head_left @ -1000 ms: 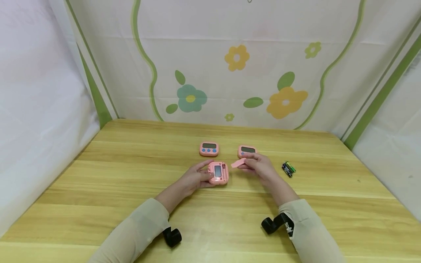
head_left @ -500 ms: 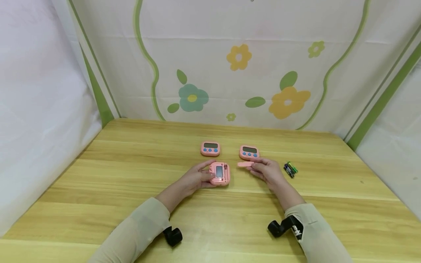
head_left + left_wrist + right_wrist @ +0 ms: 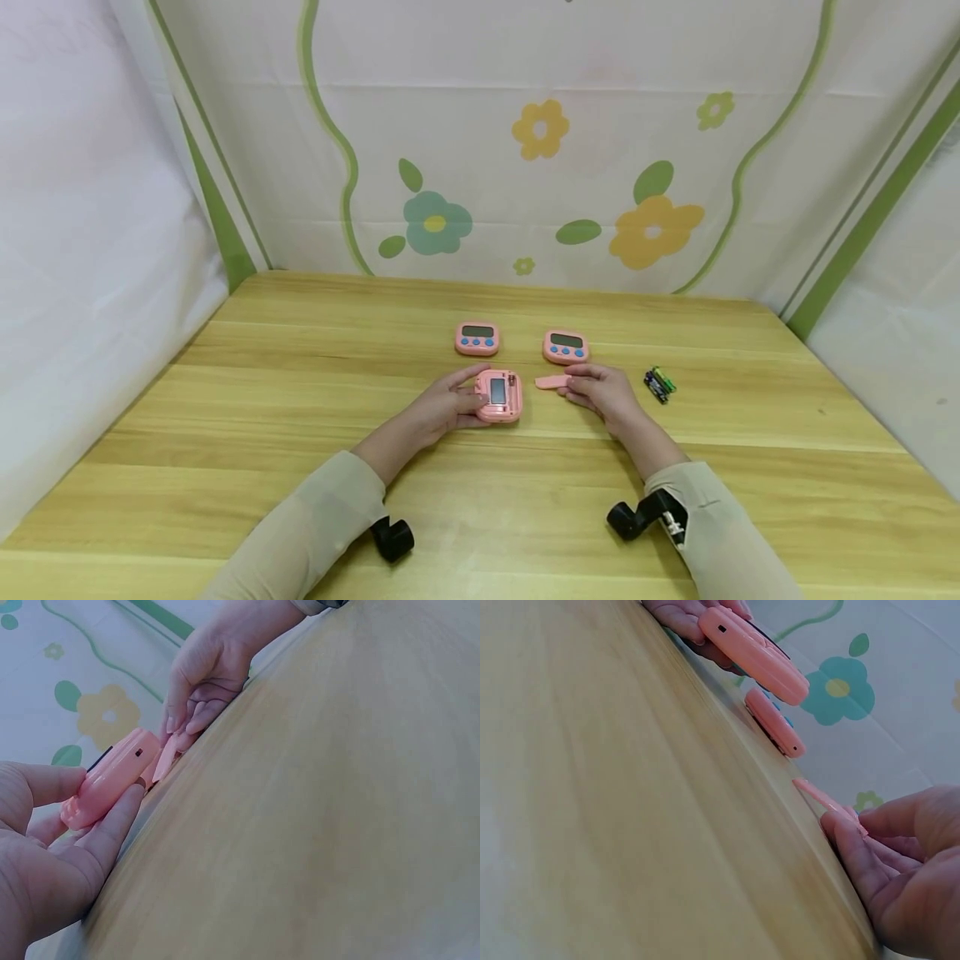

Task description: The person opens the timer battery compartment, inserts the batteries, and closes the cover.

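Pink plastic in both hands: the left hand (image 3: 442, 408) grips the opened timer (image 3: 499, 396) by its left side, fingers and thumb clasped on it, back up, long slot (image 3: 514, 395) bared along the right. And here's the change! A second ago the right hand (image 3: 606, 396) partly hid the far right timer (image 3: 566, 347); now it has come nearer, and that timer shows whole. Its fingers pinch the loose cover (image 3: 551, 382), flatter now than its earlier slant, just right of the opened timer but clearly apart. Whether the cover touches the counter (image 3: 487, 500), one can't tell. The left hand has barely budged. So, by the look of it, the timer remains uncovered. The far left timer (image 3: 477, 338) lies face up, and the batteries (image 3: 660, 386) lie right of the right hand.
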Action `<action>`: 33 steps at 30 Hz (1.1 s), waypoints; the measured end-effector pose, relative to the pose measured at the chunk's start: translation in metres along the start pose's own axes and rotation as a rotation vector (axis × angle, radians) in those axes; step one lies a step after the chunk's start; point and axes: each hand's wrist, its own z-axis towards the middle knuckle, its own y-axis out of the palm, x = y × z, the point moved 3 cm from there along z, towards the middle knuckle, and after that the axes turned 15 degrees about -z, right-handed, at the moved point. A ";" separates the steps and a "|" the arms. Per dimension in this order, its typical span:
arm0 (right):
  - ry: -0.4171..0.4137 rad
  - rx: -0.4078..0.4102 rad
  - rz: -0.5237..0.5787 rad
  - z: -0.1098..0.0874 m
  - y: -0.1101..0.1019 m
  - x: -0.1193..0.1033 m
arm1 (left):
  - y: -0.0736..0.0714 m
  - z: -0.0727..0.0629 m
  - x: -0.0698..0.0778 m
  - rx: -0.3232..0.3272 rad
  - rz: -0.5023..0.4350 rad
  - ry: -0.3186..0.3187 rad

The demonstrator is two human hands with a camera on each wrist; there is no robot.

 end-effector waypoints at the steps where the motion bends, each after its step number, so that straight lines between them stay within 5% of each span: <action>1: -0.001 0.001 -0.004 0.000 0.000 0.000 | 0.000 0.000 0.000 0.000 -0.002 -0.001; 13: 0.015 0.045 -0.011 0.000 -0.005 -0.001 | 0.002 0.002 -0.001 -0.003 -0.005 0.004; 33: -0.021 0.008 0.009 -0.003 -0.008 -0.011 | 0.000 0.004 -0.002 0.004 -0.008 0.002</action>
